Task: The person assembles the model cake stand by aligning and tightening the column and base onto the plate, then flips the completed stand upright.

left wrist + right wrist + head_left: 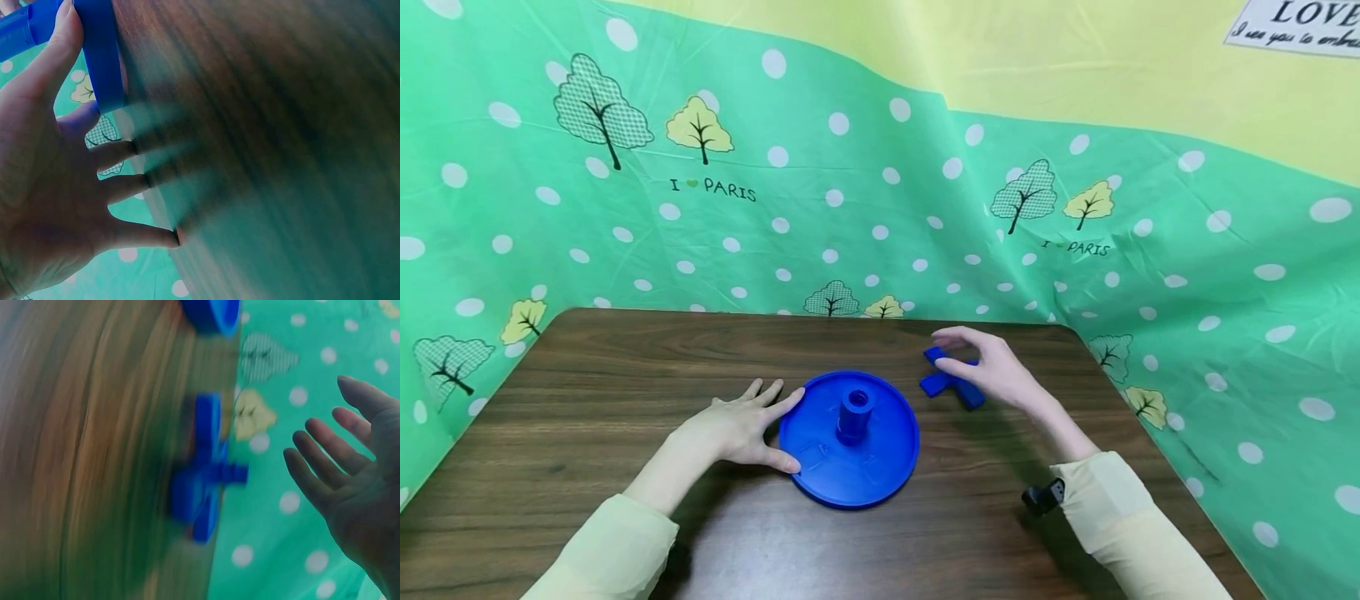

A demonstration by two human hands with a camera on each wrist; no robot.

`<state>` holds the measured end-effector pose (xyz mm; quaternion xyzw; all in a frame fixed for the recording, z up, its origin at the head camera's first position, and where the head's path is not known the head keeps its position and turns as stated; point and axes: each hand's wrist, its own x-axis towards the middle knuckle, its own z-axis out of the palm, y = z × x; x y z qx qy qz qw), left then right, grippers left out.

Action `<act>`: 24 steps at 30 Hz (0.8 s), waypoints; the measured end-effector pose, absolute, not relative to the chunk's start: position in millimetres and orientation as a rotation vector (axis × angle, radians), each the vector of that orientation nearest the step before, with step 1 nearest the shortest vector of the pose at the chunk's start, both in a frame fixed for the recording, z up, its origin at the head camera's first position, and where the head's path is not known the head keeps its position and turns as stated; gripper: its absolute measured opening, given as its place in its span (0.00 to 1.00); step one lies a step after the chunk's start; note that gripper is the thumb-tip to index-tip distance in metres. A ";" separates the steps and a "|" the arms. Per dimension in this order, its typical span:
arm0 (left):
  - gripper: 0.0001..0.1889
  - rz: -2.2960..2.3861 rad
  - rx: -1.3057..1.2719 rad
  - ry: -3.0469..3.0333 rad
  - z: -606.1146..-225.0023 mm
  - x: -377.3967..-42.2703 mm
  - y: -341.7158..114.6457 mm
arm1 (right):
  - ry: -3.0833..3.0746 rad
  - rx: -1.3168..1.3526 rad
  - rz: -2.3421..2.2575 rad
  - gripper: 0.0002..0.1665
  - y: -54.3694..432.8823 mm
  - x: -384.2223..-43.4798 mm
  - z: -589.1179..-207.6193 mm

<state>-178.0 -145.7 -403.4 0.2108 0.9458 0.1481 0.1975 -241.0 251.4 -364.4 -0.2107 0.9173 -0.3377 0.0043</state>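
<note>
A round blue plastic disc point(880, 475) with a raised rim lies on the table, a hollow blue post point(854, 417) standing upright at its middle. My left hand point(737, 427) rests at the disc's left edge, thumb and index finger spread along the rim. In the left wrist view, the other fingers point(140, 234) are spread with their tips at the tabletop. A blue cross-shaped piece point(968, 395) with a short peg point(232, 474) lies right of the disc. Above it hovers my right hand point(996, 367), fingers relaxed and holding nothing; the hand partly hides the piece in the head view.
The brown wood-grain table point(647, 358) reaches back to a green dotted cloth point(880, 200) hung behind it. Near the right sleeve cuff is a small black device point(1043, 498).
</note>
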 end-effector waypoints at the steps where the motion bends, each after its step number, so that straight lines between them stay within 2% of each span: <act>1: 0.58 0.414 0.590 2.648 -403.4 -177.9 -145.9 | 2.878 -0.637 -1.057 0.26 257.3 -242.5 -365.0; 9: 0.58 0.418 0.598 2.649 -401.8 -177.3 -146.4 | 2.925 -0.526 -0.982 0.31 299.6 -256.5 -383.1; 17: 0.58 0.420 0.598 2.647 -400.8 -176.7 -145.8 | 2.866 -0.495 -0.753 0.52 318.2 -263.0 -403.8; 24: 0.58 0.423 0.597 2.642 -400.5 -177.5 -146.4 | 2.818 -0.514 -0.708 0.59 324.5 -265.1 -415.9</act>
